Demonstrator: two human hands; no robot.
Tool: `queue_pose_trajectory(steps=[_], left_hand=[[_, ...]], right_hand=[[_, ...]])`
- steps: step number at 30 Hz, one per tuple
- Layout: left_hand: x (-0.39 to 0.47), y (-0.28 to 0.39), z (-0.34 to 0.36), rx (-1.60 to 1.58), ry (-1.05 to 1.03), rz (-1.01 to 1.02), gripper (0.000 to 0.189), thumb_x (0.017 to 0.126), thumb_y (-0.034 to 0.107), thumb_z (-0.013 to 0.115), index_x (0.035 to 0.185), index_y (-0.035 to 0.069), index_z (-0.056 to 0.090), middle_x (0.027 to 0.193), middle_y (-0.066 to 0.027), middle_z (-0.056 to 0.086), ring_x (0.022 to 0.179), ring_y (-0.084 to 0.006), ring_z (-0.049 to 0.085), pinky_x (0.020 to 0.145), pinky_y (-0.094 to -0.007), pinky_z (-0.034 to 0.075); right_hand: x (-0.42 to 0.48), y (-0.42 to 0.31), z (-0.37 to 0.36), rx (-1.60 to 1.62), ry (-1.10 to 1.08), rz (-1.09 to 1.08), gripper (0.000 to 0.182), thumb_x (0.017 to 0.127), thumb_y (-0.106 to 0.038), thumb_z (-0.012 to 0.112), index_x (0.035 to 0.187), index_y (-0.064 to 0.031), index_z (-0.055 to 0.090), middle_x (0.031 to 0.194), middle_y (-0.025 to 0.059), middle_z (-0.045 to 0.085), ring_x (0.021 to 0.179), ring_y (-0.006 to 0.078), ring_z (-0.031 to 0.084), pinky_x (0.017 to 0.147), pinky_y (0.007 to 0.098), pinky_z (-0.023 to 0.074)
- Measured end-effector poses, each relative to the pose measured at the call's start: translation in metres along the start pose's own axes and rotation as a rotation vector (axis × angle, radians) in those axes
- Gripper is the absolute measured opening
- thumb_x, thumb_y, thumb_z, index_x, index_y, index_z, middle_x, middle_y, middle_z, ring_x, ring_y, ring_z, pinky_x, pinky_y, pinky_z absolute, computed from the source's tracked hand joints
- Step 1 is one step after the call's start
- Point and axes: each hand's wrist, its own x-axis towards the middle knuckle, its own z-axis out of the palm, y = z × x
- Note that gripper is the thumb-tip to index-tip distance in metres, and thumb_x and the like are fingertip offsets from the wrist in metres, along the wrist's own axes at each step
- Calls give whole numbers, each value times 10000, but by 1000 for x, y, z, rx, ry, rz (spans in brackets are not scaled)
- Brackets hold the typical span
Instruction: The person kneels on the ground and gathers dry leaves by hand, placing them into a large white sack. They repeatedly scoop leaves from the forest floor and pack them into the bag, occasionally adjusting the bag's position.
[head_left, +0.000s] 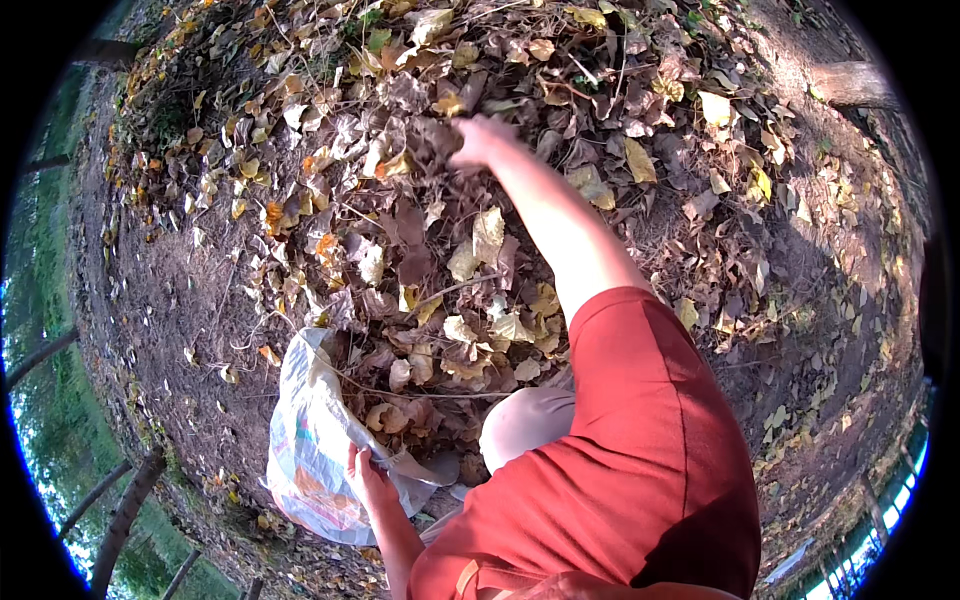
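Observation:
My left hand grips the rim of a white woven plastic sack with coloured print on its side. The sack lies on the ground with its mouth spread towards the heap. Dry brown and yellow leaves lie piled in front of the sack's mouth and stretch away from me. My right arm reaches far out over this heap. At its end my right hand, slightly blurred, is down among the leaves with its fingers apart; some fingertips are hidden. Beside the sack's mouth shows my bent knee.
Bare soil with scattered leaves lies to the left. A tree trunk stands at the upper right, another trunk at the lower left. Thin twigs lie across the leaves. Green growth borders the left rim.

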Motion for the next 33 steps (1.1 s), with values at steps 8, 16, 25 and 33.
queue_pose_trajectory(steps=[8,16,25,33], left_hand=[[8,4,9,32,77,18,352,775,21,511,1125,-10,525,707,23,552,547,-42,477,484,-172,387],[0,7,3,57,87,3,361,781,20,500,1139,-15,525,721,21,553,556,-31,464,481,-169,362],[-21,20,-8,-16,28,94,298,822,32,502,1111,-12,557,764,39,598,546,13,448,469,-140,320],[-28,27,-36,13,-152,94,350,845,38,459,1185,-39,499,980,-56,613,801,-86,582,703,-215,472]], right_hand=[[-181,-89,104,106,-518,-625,359,687,-256,585,1002,-83,586,829,96,611,746,215,598,630,346,495],[-166,-50,22,702,-427,-743,466,800,-307,621,1217,-138,501,1223,91,519,1083,239,524,1002,354,371],[-99,104,63,529,206,30,950,597,-761,549,1346,-213,346,1322,178,404,1251,336,345,1036,430,268],[-163,-52,105,606,-249,-353,1100,576,-652,685,1386,-72,218,1342,192,370,1250,296,350,1029,361,285]])
